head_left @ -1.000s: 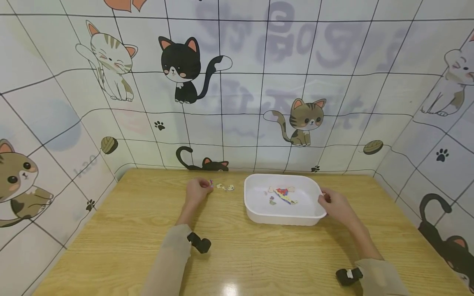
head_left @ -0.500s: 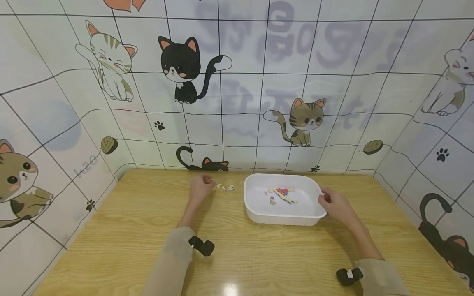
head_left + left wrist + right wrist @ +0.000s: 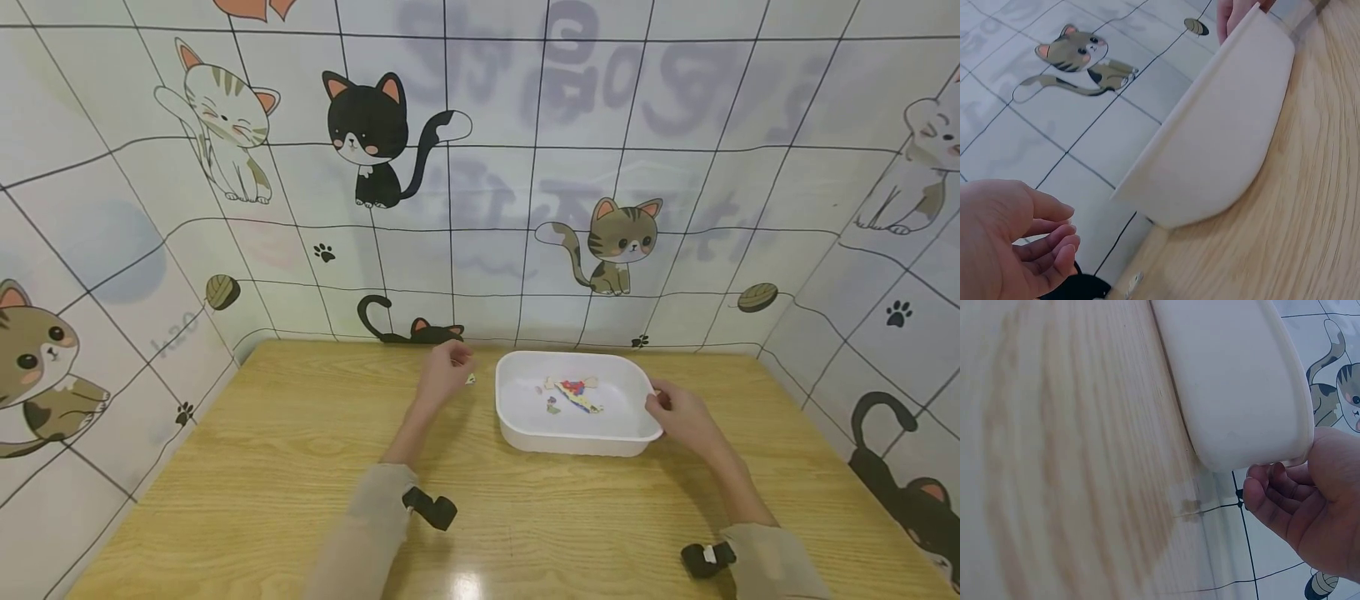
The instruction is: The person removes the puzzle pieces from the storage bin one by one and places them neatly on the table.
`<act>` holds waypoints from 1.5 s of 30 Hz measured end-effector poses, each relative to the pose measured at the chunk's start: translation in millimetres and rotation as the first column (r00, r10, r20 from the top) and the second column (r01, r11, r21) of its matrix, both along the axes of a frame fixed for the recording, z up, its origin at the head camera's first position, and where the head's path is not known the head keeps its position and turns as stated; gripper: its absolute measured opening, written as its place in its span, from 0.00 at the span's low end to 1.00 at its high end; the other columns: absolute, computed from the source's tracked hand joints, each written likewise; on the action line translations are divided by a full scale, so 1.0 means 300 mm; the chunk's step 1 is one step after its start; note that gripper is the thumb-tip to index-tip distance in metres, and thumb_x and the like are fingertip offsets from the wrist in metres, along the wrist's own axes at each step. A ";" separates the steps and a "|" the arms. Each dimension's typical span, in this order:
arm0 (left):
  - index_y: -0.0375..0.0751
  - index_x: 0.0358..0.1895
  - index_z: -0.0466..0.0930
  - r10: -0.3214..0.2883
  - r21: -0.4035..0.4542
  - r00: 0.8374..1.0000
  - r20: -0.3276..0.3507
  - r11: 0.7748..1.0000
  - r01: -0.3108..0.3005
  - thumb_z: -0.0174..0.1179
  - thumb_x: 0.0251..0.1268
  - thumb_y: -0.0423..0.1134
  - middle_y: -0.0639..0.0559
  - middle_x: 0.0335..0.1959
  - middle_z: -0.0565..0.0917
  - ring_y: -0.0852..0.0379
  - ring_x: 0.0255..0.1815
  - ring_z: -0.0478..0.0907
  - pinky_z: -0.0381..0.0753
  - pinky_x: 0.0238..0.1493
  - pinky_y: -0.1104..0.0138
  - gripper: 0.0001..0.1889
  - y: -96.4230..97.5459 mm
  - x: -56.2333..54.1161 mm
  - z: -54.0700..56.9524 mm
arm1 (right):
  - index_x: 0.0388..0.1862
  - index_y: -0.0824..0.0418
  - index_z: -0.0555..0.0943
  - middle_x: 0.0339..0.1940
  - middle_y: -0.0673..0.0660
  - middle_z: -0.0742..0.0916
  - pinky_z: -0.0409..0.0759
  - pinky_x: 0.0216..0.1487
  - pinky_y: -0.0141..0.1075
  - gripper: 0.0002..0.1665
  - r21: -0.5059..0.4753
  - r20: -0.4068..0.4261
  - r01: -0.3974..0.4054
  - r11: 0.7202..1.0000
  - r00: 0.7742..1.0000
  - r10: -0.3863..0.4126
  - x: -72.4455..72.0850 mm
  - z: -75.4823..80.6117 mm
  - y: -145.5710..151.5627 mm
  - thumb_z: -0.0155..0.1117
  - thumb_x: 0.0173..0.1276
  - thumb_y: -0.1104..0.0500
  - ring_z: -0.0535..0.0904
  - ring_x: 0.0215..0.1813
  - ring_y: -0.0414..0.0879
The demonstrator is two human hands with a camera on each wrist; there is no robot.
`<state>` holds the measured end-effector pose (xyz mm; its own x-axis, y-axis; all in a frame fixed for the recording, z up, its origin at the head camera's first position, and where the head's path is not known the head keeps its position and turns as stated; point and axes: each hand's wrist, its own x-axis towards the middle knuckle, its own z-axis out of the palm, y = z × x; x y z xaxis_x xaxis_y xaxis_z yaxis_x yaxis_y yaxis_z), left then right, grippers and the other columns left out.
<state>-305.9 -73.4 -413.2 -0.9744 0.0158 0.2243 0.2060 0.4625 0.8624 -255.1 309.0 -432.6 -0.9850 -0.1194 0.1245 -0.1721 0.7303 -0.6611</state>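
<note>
My left hand is raised over the back of the table, left of a white plastic basin. Its thumb and fingertips come together on a small flat piece; only a pale edge shows at the fingertips in the left wrist view. Just beyond the hand a small yellowish piece lies on the table, partly covered. My right hand grips the basin's right end at the rim, fingers curled under it in the right wrist view. Inside the basin lie several small flat coloured pieces, including a long yellow-and-blue piece and a red one.
The basin stands on a wood-grain table. A white wall sheet printed with cats and grid lines closes off the back and both sides. A wrist camera is strapped over the left sleeve, another over the right.
My left hand has lifted from its place at left and moved right towards the basin, now covering some of the pieces on the table. The right hand and the basin stay put.
</note>
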 end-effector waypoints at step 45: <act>0.37 0.47 0.80 -0.073 -0.400 0.950 0.304 0.895 0.197 0.68 0.60 0.35 0.51 0.39 0.81 0.54 0.35 0.75 0.77 0.38 0.64 0.13 0.424 0.021 -0.044 | 0.65 0.82 0.68 0.33 0.63 0.83 0.80 0.25 0.34 0.26 0.007 -0.019 -0.014 1.000 1.000 0.015 -0.010 0.000 0.005 0.52 0.75 0.64 0.78 0.30 0.50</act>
<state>-299.7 53.8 -426.3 -0.9769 0.1841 -0.1081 0.0778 0.7784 0.6230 -258.1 310.4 -432.6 -0.9806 -0.1345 0.1429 -0.1955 0.7321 -0.6526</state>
